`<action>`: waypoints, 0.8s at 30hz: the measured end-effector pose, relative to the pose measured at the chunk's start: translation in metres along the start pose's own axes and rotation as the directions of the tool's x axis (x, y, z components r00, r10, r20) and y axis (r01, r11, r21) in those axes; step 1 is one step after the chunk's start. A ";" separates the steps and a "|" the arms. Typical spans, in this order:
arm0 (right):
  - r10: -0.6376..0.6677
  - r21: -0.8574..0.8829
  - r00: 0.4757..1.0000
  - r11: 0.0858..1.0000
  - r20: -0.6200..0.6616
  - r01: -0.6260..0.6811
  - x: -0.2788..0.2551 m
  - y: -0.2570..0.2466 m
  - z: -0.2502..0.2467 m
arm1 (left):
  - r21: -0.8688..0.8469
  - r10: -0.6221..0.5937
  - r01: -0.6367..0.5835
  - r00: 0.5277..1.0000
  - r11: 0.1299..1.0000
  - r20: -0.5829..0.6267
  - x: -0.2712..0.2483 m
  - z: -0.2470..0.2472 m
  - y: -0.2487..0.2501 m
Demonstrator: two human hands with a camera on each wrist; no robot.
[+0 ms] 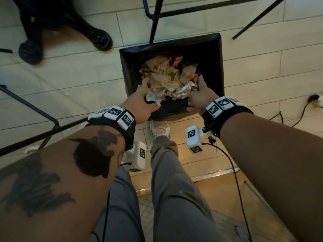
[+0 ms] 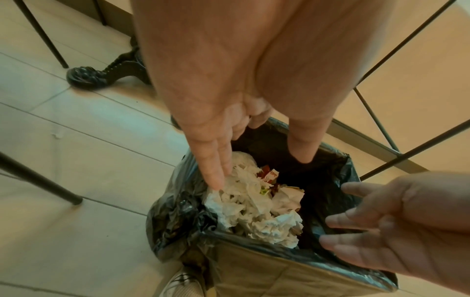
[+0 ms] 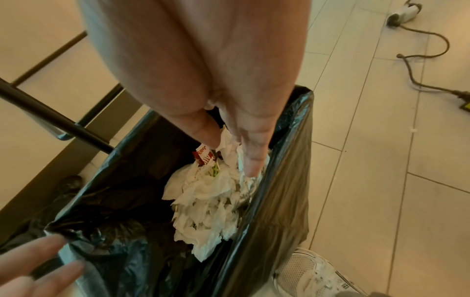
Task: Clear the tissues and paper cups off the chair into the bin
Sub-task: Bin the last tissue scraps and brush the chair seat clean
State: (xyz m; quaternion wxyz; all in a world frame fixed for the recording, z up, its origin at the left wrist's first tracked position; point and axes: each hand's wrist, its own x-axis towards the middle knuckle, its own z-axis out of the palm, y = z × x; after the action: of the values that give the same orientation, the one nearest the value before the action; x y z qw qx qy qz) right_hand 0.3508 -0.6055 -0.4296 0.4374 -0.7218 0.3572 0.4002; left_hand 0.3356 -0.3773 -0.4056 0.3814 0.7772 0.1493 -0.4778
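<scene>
A square bin [image 1: 217, 55] lined with a black bag [image 2: 178, 217] stands on the tiled floor in front of me. A heap of crumpled white tissues [image 1: 166, 84] fills its middle, on top of red-printed wrappers. My left hand [image 1: 148, 95] reaches in from the left with straight fingers [image 2: 216, 180] touching the tissues [image 2: 254, 211]. On the right side my right hand [image 1: 197, 91] has its straight fingertips [image 3: 251, 168] against the tissues [image 3: 208, 201]. Neither hand grips anything. No chair seat or paper cup is in view.
Thin black metal legs [image 1: 155, 20] stand just behind the bin, and another frame [image 1: 35, 110] runs at the left. An ornate black furniture foot [image 1: 99, 39] is at the far left. A cable and plug [image 1: 312, 98] lie on the floor at the right. My white shoe [image 1: 160, 130] stands by the bin.
</scene>
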 end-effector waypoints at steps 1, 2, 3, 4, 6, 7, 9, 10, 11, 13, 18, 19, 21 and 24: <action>0.001 -0.010 1.000 1.000 0.002 -0.001 -0.003 0.000 -0.001 | -0.011 -0.012 0.012 1.000 1.000 0.000 -0.002 0.000 -0.004; 0.002 -0.017 1.000 1.000 0.000 -0.002 -0.008 -0.003 0.000 | -0.021 -0.020 0.020 1.000 1.000 0.000 -0.006 -0.004 -0.007; 0.002 -0.026 1.000 1.000 0.002 -0.002 -0.013 -0.005 -0.001 | -0.049 -0.028 0.028 1.000 0.998 0.005 -0.011 -0.008 -0.009; -0.001 -0.045 1.000 0.999 0.002 0.001 -0.018 -0.008 -0.002 | -0.087 -0.025 0.025 1.000 0.996 0.007 -0.016 -0.012 -0.012; -0.021 -0.092 1.000 0.995 0.007 0.022 -0.026 -0.014 -0.003 | -0.087 -0.018 0.016 1.000 0.996 -0.020 -0.032 -0.023 -0.015; -0.030 -0.112 0.999 0.993 0.016 0.031 -0.031 -0.019 -0.003 | -0.066 -0.012 0.009 0.999 0.998 -0.044 -0.044 -0.029 -0.017; -0.035 -0.164 0.999 0.986 0.035 0.040 -0.048 -0.031 -0.001 | -0.084 0.008 -0.016 0.996 0.996 -0.087 -0.073 -0.043 -0.017; -0.043 -0.197 0.998 0.979 0.045 0.052 -0.059 -0.038 0.000 | -0.112 0.017 -0.029 0.994 0.993 -0.110 -0.091 -0.050 -0.016; -0.063 -0.236 0.996 0.969 0.063 0.076 -0.069 -0.044 0.001 | -0.141 0.037 -0.057 0.990 0.988 -0.139 -0.112 -0.057 -0.016; -0.129 -0.333 0.986 0.930 0.107 0.158 -0.094 -0.059 0.005 | -0.183 0.073 -0.113 0.975 0.977 -0.209 -0.156 -0.071 -0.019; -0.291 -0.583 0.928 0.722 0.234 0.373 -0.166 -0.098 0.016 | -0.216 0.088 -0.165 0.941 0.962 -0.327 -0.267 -0.096 -0.042; -0.310 -0.628 0.913 0.663 0.265 0.408 -0.181 -0.105 0.019 | -0.216 0.081 -0.165 0.933 0.962 -0.351 -0.289 -0.099 -0.048; -0.312 -0.699 0.892 0.554 0.328 0.451 -0.212 -0.119 0.027 | -0.198 0.075 -0.169 0.909 0.965 -0.411 -0.332 -0.104 -0.058; -0.304 -0.757 0.845 0.381 0.439 0.531 -0.257 -0.136 0.040 | -0.186 0.075 -0.196 0.855 0.963 -0.513 -0.394 -0.112 -0.074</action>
State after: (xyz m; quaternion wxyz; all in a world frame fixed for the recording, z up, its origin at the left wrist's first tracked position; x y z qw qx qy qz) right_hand 0.3490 -0.4768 -0.1657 0.1450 -0.8555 -0.1372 0.4777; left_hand 0.1649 -0.1933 -0.0732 0.4502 0.8331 0.2424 -0.2108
